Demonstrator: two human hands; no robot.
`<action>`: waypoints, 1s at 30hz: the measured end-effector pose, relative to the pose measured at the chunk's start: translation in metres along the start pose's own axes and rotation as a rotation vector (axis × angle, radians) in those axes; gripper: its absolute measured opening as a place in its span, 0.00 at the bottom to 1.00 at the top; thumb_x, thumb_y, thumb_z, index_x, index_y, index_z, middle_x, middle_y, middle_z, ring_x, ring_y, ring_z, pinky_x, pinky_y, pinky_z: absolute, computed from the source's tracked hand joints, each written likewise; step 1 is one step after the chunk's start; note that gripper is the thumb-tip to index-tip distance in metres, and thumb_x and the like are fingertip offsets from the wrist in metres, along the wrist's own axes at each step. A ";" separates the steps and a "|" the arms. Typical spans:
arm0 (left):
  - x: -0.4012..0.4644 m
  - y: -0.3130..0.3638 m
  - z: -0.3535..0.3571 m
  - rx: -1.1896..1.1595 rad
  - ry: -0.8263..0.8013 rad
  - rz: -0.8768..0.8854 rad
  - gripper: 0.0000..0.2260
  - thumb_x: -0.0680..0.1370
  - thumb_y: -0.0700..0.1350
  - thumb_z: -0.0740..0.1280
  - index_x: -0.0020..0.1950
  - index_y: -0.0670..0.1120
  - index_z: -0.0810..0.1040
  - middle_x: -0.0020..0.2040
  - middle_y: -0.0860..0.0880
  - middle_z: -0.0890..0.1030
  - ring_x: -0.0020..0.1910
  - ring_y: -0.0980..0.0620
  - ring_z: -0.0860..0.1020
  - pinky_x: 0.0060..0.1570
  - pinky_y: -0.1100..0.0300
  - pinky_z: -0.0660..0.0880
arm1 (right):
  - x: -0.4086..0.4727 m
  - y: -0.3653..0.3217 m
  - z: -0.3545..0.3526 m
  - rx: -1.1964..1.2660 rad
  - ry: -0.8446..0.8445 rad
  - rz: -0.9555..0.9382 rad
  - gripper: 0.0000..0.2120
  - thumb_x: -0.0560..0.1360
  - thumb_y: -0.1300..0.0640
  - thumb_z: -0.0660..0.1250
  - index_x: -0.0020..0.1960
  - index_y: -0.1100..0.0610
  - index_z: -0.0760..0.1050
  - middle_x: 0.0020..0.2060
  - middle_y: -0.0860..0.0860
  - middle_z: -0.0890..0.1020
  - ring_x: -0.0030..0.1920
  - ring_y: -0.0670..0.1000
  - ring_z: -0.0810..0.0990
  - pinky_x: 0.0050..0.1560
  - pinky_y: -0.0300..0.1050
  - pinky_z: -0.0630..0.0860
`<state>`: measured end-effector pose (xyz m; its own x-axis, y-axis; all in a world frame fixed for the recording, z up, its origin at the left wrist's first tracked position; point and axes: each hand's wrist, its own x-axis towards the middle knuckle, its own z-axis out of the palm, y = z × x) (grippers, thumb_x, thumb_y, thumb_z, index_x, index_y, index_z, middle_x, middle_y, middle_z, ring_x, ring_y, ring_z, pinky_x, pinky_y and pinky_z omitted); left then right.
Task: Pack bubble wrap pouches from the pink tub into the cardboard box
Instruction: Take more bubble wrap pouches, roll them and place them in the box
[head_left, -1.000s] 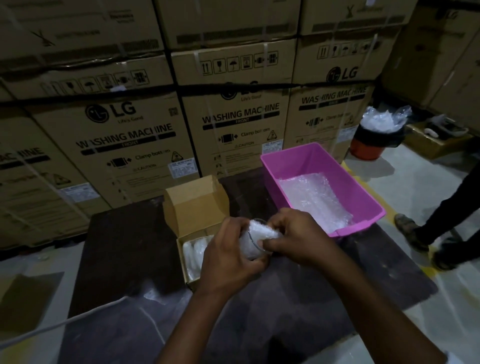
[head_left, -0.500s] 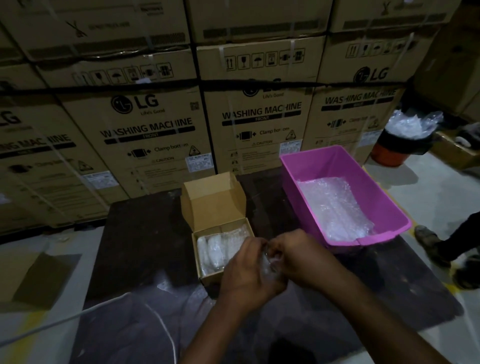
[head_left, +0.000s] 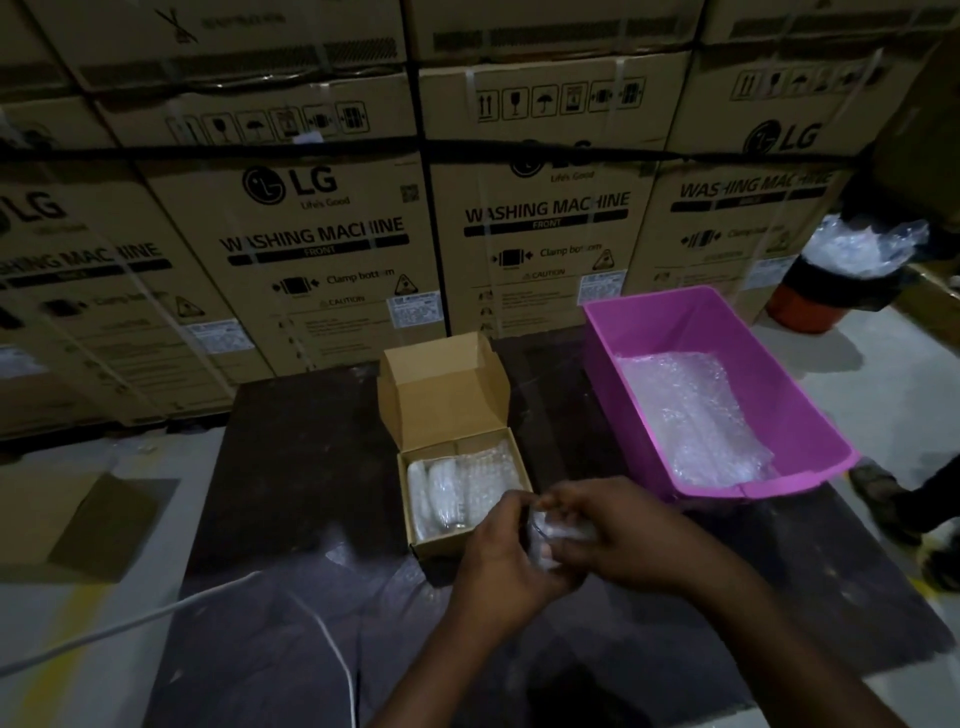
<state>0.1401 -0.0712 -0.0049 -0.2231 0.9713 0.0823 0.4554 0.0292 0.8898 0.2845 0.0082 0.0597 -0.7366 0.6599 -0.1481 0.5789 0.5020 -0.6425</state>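
left hand (head_left: 506, 558) and right hand (head_left: 618, 540) together grip one bubble wrap pouch (head_left: 553, 530) just in front of the open cardboard box (head_left: 467, 545), which holds packed pouches. pink tub (head_left: 691, 332) sits to the right on the dark table (head_left: 291, 467).

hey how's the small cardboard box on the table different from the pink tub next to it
The cardboard box is brown, smaller, and has a hinged lid standing open at its back; the pink tub is plastic, larger and has no lid. The box looks nearly full of wrapped pouches, while the tub holds only a shallow layer of bubble wrap on its floor. Both sit open-topped on the dark table.
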 end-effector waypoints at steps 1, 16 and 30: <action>0.002 -0.002 -0.002 -0.004 0.010 0.013 0.22 0.61 0.52 0.76 0.51 0.53 0.73 0.45 0.55 0.79 0.41 0.59 0.79 0.39 0.58 0.77 | 0.003 0.000 0.006 -0.032 0.020 -0.012 0.23 0.68 0.40 0.68 0.61 0.44 0.76 0.56 0.41 0.81 0.55 0.39 0.78 0.55 0.43 0.77; 0.043 -0.052 -0.016 0.158 0.255 0.363 0.27 0.69 0.34 0.75 0.64 0.50 0.72 0.65 0.54 0.74 0.65 0.59 0.71 0.64 0.56 0.69 | 0.073 0.007 0.012 1.113 -0.064 0.542 0.08 0.79 0.53 0.64 0.53 0.56 0.77 0.44 0.56 0.83 0.42 0.52 0.83 0.43 0.48 0.81; 0.061 -0.057 -0.022 -0.058 -0.091 -0.276 0.29 0.78 0.47 0.65 0.77 0.49 0.59 0.70 0.51 0.70 0.68 0.58 0.67 0.63 0.68 0.65 | 0.125 0.031 0.059 0.551 0.219 0.446 0.14 0.68 0.52 0.74 0.53 0.54 0.82 0.45 0.55 0.85 0.46 0.55 0.84 0.53 0.55 0.80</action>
<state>0.0819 -0.0191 -0.0404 -0.2527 0.9456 -0.2048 0.3379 0.2846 0.8971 0.1899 0.0732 -0.0237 -0.3526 0.8608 -0.3671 0.5049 -0.1553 -0.8491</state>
